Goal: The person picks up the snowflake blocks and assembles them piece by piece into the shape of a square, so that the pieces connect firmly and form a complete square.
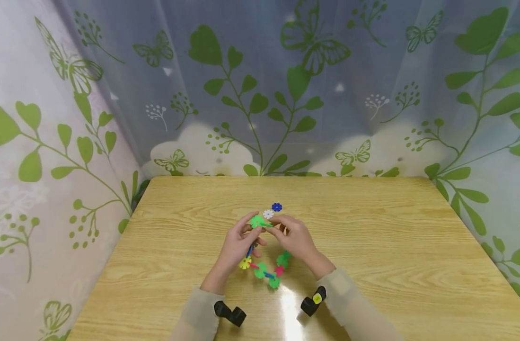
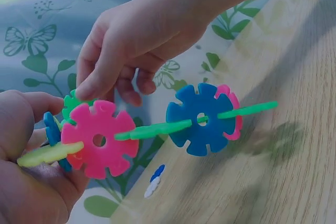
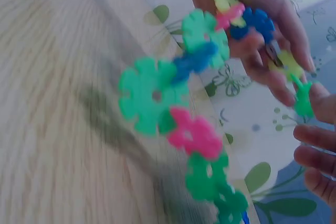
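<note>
A chain of slotted plastic snowflake discs (image 1: pixel 260 270) in green, pink, blue and yellow hangs in a curve below both hands. My left hand (image 1: pixel 238 240) holds one end of it, its fingers around a blue disc (image 3: pixel 254 24) and a yellow one near the palm. With thumb and fingers, my right hand (image 1: pixel 297 237) pinches a green disc (image 3: pixel 304 100) at that same end. In the left wrist view a pink disc (image 2: pixel 86 145) stands before the left fingers, partly covering the green one. The chain's other end dangles free, close over the table.
On the wooden table (image 1: pixel 370 237), just beyond the hands, lie a loose white disc (image 1: pixel 268 214) and a loose dark blue disc (image 1: pixel 277 207). A leaf-patterned curtain (image 1: pixel 260 94) rises behind the table's far edge and along both sides.
</note>
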Demonstrator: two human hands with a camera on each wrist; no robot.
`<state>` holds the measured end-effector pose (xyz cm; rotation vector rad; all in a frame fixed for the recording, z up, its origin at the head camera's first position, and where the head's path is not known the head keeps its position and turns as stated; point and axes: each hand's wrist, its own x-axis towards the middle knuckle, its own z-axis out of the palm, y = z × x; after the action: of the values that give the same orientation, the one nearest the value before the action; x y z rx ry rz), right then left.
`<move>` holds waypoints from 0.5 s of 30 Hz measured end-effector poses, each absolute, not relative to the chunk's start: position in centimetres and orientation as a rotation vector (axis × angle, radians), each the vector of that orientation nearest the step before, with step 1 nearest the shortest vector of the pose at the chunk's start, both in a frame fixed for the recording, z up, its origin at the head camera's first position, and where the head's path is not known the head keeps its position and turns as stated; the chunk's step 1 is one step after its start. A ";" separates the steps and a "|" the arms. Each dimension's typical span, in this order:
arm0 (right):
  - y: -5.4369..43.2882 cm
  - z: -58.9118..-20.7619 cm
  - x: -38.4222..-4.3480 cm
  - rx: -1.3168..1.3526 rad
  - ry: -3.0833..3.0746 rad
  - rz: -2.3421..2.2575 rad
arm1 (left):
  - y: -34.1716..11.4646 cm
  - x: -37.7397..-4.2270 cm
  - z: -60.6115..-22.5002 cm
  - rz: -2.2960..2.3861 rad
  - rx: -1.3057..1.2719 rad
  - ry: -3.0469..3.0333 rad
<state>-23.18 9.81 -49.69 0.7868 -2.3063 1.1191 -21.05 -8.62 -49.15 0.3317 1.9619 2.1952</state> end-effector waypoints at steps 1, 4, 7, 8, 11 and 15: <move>10.1 -49.7 -23.3 0.784 -2.313 1.137 | -8.7 -21.0 -49.1 2.192 0.330 1.972; 11.0 -49.8 -23.8 0.738 -2.332 1.196 | -8.9 -21.0 -49.1 2.183 0.327 2.007; 11.8 -49.9 -24.7 0.641 -2.381 1.232 | -9.1 -21.0 -49.0 2.172 0.304 2.028; 12.1 -49.9 -25.1 0.603 -2.406 1.240 | -9.2 -21.0 -49.0 2.170 0.297 2.028; 12.6 -50.2 -26.2 0.505 -2.507 1.240 | -9.3 -20.9 -49.0 2.157 0.272 2.018; 12.8 -50.7 -27.7 0.410 -2.660 1.215 | -9.4 -20.7 -48.4 2.139 0.266 2.003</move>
<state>-27.67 12.77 -50.73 0.4098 -2.6600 1.2145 -20.74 -9.43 -48.36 0.2663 2.0029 2.1393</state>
